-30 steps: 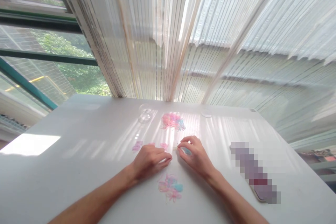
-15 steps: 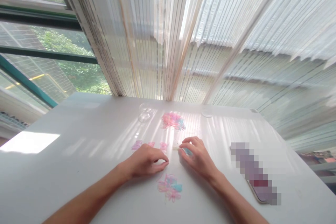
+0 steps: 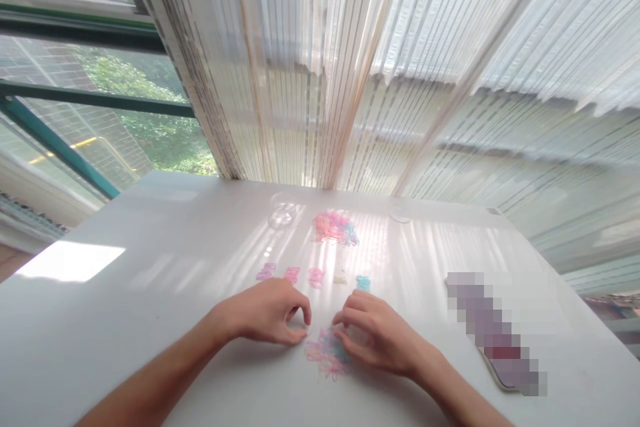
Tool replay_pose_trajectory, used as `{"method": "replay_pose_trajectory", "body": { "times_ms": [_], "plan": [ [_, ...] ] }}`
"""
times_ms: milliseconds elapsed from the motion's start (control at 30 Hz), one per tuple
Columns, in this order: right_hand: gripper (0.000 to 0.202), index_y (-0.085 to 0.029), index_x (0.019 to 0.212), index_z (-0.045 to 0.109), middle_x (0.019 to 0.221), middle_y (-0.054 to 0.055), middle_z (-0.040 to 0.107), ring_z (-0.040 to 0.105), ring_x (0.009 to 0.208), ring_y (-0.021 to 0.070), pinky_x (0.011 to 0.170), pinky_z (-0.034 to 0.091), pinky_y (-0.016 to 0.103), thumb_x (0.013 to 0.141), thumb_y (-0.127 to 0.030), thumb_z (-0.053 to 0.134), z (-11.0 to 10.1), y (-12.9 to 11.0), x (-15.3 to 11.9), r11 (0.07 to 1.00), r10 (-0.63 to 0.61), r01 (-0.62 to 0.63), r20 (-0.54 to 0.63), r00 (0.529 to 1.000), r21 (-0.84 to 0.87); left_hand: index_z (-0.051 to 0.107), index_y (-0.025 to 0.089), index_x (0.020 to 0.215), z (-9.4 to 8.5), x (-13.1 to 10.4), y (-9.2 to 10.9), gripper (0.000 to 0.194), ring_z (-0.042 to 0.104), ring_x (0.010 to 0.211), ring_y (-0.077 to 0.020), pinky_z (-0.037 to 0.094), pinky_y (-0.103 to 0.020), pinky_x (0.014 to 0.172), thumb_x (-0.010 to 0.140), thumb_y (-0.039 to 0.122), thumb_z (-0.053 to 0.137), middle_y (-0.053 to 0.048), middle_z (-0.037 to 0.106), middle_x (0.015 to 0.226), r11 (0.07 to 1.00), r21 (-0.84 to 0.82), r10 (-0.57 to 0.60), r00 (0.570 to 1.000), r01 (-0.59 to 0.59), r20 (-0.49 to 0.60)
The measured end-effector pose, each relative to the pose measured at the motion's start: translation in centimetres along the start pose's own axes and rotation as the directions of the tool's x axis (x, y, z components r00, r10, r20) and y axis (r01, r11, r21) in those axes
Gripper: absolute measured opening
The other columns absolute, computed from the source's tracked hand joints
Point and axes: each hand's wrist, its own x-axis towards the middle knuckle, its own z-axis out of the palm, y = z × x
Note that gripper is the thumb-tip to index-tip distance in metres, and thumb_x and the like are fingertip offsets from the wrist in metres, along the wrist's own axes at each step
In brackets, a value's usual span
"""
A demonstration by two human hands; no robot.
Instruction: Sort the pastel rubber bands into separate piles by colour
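A loose pile of pink, purple and blue bands lies on the white table near me. My left hand is at its left edge, thumb and index finger curved with a small gap between them. My right hand reaches over the pile's right side, fingertips bent close together; anything between them is too small to tell. Beyond the hands runs a row of small groups: purple, pink, another pink, pale yellow and blue.
A larger mixed pile of bands lies farther back. Clear round pieces are to its left and a clear disc to its right. A phone, partly pixelated, rests at the right. Striped curtains hang behind the table.
My right hand has moved from the pale yellow group back toward me to the near pile. My left hand has shifted slightly nearer, its thumb and index finger now apart. The view has shifted a little.
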Motion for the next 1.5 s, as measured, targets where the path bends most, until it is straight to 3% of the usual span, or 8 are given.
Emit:
{"method": "replay_pose_trajectory", "body": {
  "times_ms": [367, 667, 867, 1067, 1167, 1500],
  "plan": [
    [0.014, -0.020, 0.098, 0.070, 0.080, 0.004, 0.063, 0.057, 0.074, 0.0172, 0.068, 0.043, 0.029, 0.092, -0.020, 0.057, 1.2, -0.1, -0.1, 1.000, 0.015, -0.016, 0.072, 0.997, 0.010, 0.079, 0.026, 0.083, 0.9, 0.2, 0.3, 0.016, 0.047, 0.053, -0.0090, 0.033, -0.018, 0.055, 0.074, 0.021, 0.067, 0.005, 0.059, 0.059, 0.999, -0.033, 0.011, 0.999, -0.010, 0.041],
    [0.014, -0.020, 0.098, 0.071, 0.080, 0.003, 0.064, 0.057, 0.072, 0.0166, 0.067, 0.043, 0.029, 0.091, -0.023, 0.059, 1.0, -0.3, 0.0, 0.999, 0.008, -0.012, 0.079, 0.997, 0.040, 0.080, 0.025, 0.080, 1.0, 0.2, 0.7, 0.017, 0.044, 0.050, -0.0082, 0.034, -0.018, 0.054, 0.072, 0.019, 0.066, 0.005, 0.054, 0.055, 0.998, -0.053, 0.024, 0.998, -0.020, 0.064],
    [0.017, -0.019, 0.101, 0.071, 0.082, 0.004, 0.064, 0.057, 0.074, 0.0178, 0.067, 0.042, 0.029, 0.091, -0.031, 0.063, 1.2, -0.1, -0.2, 0.998, 0.006, -0.012, 0.102, 0.995, 0.060, 0.077, 0.026, 0.083, 0.8, 0.1, 0.9, 0.014, 0.046, 0.052, -0.0081, 0.035, -0.018, 0.055, 0.071, 0.023, 0.070, 0.007, 0.053, 0.056, 0.998, -0.060, 0.027, 0.996, -0.022, 0.083],
    [0.036, -0.019, 0.102, 0.070, 0.081, 0.004, 0.062, 0.053, 0.072, 0.0177, 0.064, 0.038, 0.029, 0.084, -0.050, 0.075, 1.1, -0.1, -0.2, 0.999, 0.003, -0.010, 0.134, 0.991, 0.052, 0.075, 0.024, 0.078, 0.8, 0.0, 0.9, 0.012, 0.046, 0.053, -0.0083, 0.033, -0.018, 0.054, 0.067, 0.027, 0.079, 0.007, 0.056, 0.059, 0.999, -0.029, 0.023, 0.992, -0.020, 0.124],
    [0.037, -0.020, 0.103, 0.070, 0.083, 0.003, 0.062, 0.054, 0.073, 0.0177, 0.065, 0.038, 0.029, 0.082, -0.049, 0.078, 1.1, 0.0, -0.1, 0.999, 0.012, -0.019, 0.147, 0.989, 0.044, 0.077, 0.024, 0.076, 0.8, 0.0, 1.1, 0.006, 0.045, 0.051, -0.0079, 0.033, -0.018, 0.054, 0.070, 0.023, 0.075, 0.007, 0.054, 0.055, 0.999, -0.023, 0.033, 0.993, -0.031, 0.113],
    [0.028, -0.021, 0.103, 0.069, 0.084, 0.003, 0.062, 0.056, 0.075, 0.0176, 0.067, 0.042, 0.029, 0.085, -0.042, 0.074, 1.0, -0.4, -0.2, 0.999, 0.024, -0.027, 0.136, 0.990, 0.022, 0.080, 0.024, 0.076, 0.9, 0.0, 1.3, 0.015, 0.043, 0.047, -0.0087, 0.035, -0.019, 0.053, 0.068, 0.018, 0.069, 0.005, 0.059, 0.053, 0.998, -0.027, 0.065, 0.995, -0.063, 0.079]
  ]
}}
